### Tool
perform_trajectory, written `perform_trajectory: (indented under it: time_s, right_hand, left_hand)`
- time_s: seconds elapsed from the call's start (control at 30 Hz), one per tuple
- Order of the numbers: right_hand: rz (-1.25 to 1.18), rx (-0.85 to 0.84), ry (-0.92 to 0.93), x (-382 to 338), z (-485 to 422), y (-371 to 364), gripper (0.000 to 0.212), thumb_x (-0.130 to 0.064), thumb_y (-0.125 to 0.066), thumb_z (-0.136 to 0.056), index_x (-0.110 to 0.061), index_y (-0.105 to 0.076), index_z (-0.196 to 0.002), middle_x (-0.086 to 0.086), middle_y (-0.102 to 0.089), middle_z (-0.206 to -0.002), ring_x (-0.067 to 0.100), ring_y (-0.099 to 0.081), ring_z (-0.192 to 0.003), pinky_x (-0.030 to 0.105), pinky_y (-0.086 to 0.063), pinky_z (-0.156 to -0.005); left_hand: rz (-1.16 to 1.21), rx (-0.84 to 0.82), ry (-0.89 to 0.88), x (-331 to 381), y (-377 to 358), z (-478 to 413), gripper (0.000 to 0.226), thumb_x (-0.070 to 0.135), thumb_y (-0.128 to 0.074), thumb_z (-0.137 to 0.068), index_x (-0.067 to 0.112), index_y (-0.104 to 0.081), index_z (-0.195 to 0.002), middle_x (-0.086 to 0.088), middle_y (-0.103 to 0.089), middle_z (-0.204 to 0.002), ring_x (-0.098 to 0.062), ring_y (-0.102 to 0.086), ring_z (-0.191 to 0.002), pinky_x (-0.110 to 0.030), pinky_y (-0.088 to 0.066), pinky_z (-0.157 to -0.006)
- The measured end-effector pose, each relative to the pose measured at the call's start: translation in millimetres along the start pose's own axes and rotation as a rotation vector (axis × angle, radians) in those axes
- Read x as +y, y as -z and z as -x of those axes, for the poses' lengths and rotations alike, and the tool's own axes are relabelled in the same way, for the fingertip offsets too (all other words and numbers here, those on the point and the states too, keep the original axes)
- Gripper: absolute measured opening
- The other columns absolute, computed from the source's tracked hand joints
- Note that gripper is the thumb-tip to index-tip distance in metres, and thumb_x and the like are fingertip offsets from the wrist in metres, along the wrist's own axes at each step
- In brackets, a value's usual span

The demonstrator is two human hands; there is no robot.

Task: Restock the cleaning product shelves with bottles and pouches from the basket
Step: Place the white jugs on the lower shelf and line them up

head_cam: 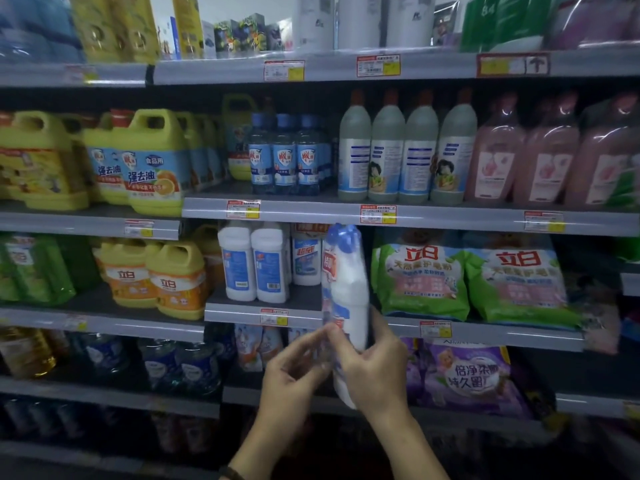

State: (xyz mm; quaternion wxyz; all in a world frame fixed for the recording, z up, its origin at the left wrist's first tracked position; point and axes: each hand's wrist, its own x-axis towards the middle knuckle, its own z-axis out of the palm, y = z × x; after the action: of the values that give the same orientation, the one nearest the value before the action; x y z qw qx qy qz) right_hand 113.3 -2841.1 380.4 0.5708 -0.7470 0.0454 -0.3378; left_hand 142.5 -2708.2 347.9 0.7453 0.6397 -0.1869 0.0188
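Observation:
A white bottle with a blue cap stands upright in the air in front of the third shelf. My right hand grips its lower half from the right. My left hand is at the bottle's lower left side, its fingers blurred and curled toward the bottle. On the shelf just left of the bottle stand two white bottles with blue labels and another white bottle behind. The basket is out of view.
Green and white detergent pouches fill the shelf to the right. Yellow jugs stand to the left. Blue bottles and grey bottles line the shelf above. A purple pouch lies on the shelf below.

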Motion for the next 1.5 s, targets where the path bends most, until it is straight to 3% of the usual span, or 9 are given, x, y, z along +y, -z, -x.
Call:
perform_trajectory:
  time_s: [0.1, 0.2, 0.43, 0.77, 0.93, 1.07, 1.2, 1.33, 1.5]
  right_hand:
    - [-0.235, -0.045, -0.103, 11, -4, 8, 0.029, -0.024, -0.087, -0.089, -0.021, -0.078, -0.116, -0.001, -0.083, -0.103, 0.024, -0.082, -0.093, 0.056, -0.066, -0.082]
    - [-0.426, -0.113, -0.214, 8, -9, 17, 0.025, -0.005, -0.08, -0.091, -0.004, -0.076, -0.115, 0.013, -0.083, -0.103, 0.036, -0.081, -0.094, 0.059, -0.066, -0.083]
    - [-0.238, -0.239, -0.267, 8, -30, 29, 0.032, -0.039, -0.077, -0.089, -0.015, -0.078, -0.111, 0.003, -0.084, -0.098, 0.025, -0.082, -0.089, 0.046, -0.067, -0.078]
    - [0.126, -0.234, -0.257, 62, -71, 5, 0.04, -0.019, -0.085, -0.082, -0.036, -0.072, -0.116, -0.022, -0.08, -0.101, -0.001, -0.076, -0.089, 0.039, -0.064, -0.086]
    - [-0.021, -0.24, -0.315, 74, -115, -13, 0.032, -0.011, -0.078, -0.093, -0.032, -0.072, -0.117, -0.013, -0.082, -0.107, 0.01, -0.078, -0.098, 0.047, -0.064, -0.093]
    - [-0.049, -0.257, -0.268, 82, -146, -20, 0.028, -0.011, -0.075, -0.097, -0.024, -0.07, -0.122, -0.006, -0.081, -0.109, 0.008, -0.078, -0.097, 0.035, -0.064, -0.086]
    - [0.014, -0.22, -0.233, 96, -178, -36, 0.03, -0.016, -0.079, -0.095, -0.028, -0.069, -0.121, -0.005, -0.08, -0.108, 0.015, -0.078, -0.1, 0.049, -0.064, -0.092]
    - [0.023, -0.19, -0.196, 114, -198, -49, 0.039, -0.018, -0.083, -0.091, -0.03, -0.066, -0.124, -0.008, -0.079, -0.111, 0.014, -0.077, -0.103, 0.051, -0.063, -0.092]
    - [0.036, -0.178, -0.152, 129, -200, -59, 0.047, -0.01, -0.082, -0.092, -0.02, -0.056, -0.13, -0.004, -0.075, -0.118, 0.012, -0.074, -0.104, 0.029, -0.063, -0.081]
  left_hand:
    - [-0.118, 0.099, 0.052, -1, 14, -25, 0.04, 0.018, -0.082, -0.092, 0.029, -0.071, -0.128, 0.007, -0.078, -0.124, -0.015, -0.075, -0.115, -0.021, -0.06, -0.086]
    - [0.025, -0.06, 0.28, -2, 27, -43, 0.063, 0.045, -0.087, -0.085, 0.025, -0.063, -0.14, -0.001, -0.077, -0.133, -0.024, -0.073, -0.124, -0.045, -0.058, -0.105]
    - [0.275, -0.091, 0.393, -19, 24, -47, 0.046, 0.018, -0.078, -0.095, 0.011, -0.062, -0.138, -0.02, -0.075, -0.131, -0.045, -0.073, -0.12, -0.067, -0.051, -0.109]
    - [-0.068, 0.033, 0.284, -27, 27, -90, 0.029, 0.024, -0.08, -0.095, 0.025, -0.071, -0.123, 0.002, -0.083, -0.111, -0.015, -0.081, -0.095, -0.03, -0.061, -0.078]
    - [-0.176, -0.031, 0.318, -22, 31, -143, 0.033, 0.009, -0.079, -0.094, 0.022, -0.071, -0.123, -0.001, -0.082, -0.113, -0.023, -0.08, -0.103, -0.043, -0.065, -0.09]
    - [-0.285, -0.054, 0.252, -21, 33, -179, 0.029, 0.011, -0.079, -0.094, 0.023, -0.072, -0.12, 0.002, -0.083, -0.111, -0.023, -0.079, -0.104, -0.047, -0.064, -0.095]
    - [-0.345, 0.054, 0.161, -28, 28, -209, 0.034, 0.028, -0.085, -0.087, 0.027, -0.071, -0.118, 0.004, -0.08, -0.112, -0.024, -0.077, -0.106, -0.05, -0.064, -0.094]
    - [-0.461, 0.179, 0.056, -42, 19, -223, 0.035, 0.014, -0.082, -0.092, 0.017, -0.067, -0.123, 0.007, -0.073, -0.106, -0.012, -0.07, -0.095, -0.014, -0.053, -0.072]
    - [-0.511, 0.246, 0.037, -59, 14, -228, 0.036, 0.004, -0.077, -0.096, 0.014, -0.061, -0.127, 0.004, -0.07, -0.112, -0.01, -0.069, -0.096, -0.01, -0.051, -0.073]
